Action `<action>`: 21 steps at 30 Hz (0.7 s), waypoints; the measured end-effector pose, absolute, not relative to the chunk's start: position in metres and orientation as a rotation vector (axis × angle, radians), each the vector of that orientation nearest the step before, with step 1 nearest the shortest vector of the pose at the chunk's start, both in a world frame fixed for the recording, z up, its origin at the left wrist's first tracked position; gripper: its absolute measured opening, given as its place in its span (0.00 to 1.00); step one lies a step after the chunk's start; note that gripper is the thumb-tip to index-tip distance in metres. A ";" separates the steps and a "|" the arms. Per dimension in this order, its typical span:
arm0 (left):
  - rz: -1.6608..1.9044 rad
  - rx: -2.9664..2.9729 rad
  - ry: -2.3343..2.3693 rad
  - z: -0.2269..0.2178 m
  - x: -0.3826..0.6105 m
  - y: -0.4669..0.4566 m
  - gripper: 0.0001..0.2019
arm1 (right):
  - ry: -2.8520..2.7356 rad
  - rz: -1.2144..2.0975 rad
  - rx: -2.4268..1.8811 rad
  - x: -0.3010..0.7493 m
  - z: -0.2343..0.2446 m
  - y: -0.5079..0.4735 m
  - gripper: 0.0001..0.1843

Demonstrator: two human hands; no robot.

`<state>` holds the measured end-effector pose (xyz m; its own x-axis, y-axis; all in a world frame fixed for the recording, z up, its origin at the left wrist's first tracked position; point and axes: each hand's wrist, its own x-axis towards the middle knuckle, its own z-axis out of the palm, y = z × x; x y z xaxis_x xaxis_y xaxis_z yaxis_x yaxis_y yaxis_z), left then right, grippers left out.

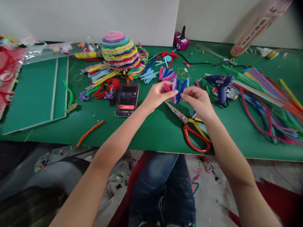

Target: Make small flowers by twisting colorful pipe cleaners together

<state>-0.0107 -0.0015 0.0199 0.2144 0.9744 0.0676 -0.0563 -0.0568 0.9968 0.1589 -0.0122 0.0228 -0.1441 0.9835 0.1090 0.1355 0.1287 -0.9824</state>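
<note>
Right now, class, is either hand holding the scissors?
No: the scissors lie on the green table, while the left hand and right hand hold a fuzzy multicolored bundle.

Fuzzy bundle (178, 85) partly behind hands (157, 96), apparently

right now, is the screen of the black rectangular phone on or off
On: the black rectangular phone has a lit screen, showing an orange-red bar below pale text.
</note>
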 end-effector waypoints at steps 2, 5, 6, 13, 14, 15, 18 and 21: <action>1.113 1.370 0.970 0.018 -0.011 -0.001 0.15 | -1.500 1.147 -1.118 0.159 0.021 -0.012 0.06; 1.122 1.410 0.952 0.016 -0.011 0.000 0.15 | -1.518 1.141 -1.099 0.158 0.019 -0.012 0.07; 1.124 1.422 0.951 0.016 -0.011 0.000 0.14 | -1.519 1.138 -1.100 0.158 0.018 -0.012 0.07; 1.127 1.476 0.985 0.016 -0.012 0.000 0.13 | -1.499 1.121 -1.137 0.159 0.017 -0.011 0.07; 1.122 1.474 0.995 0.016 -0.013 0.000 0.13 | -1.497 1.117 -1.144 0.160 0.017 -0.010 0.07; 1.114 1.471 1.005 0.016 -0.013 0.000 0.13 | -1.495 1.115 -1.148 0.160 0.017 -0.010 0.07; 1.094 1.459 1.017 0.015 -0.012 0.000 0.13 | -1.496 1.107 -1.152 0.160 0.016 -0.010 0.07; 1.091 1.445 1.003 0.014 -0.012 0.001 0.12 | -1.502 1.100 -1.153 0.159 0.016 -0.010 0.07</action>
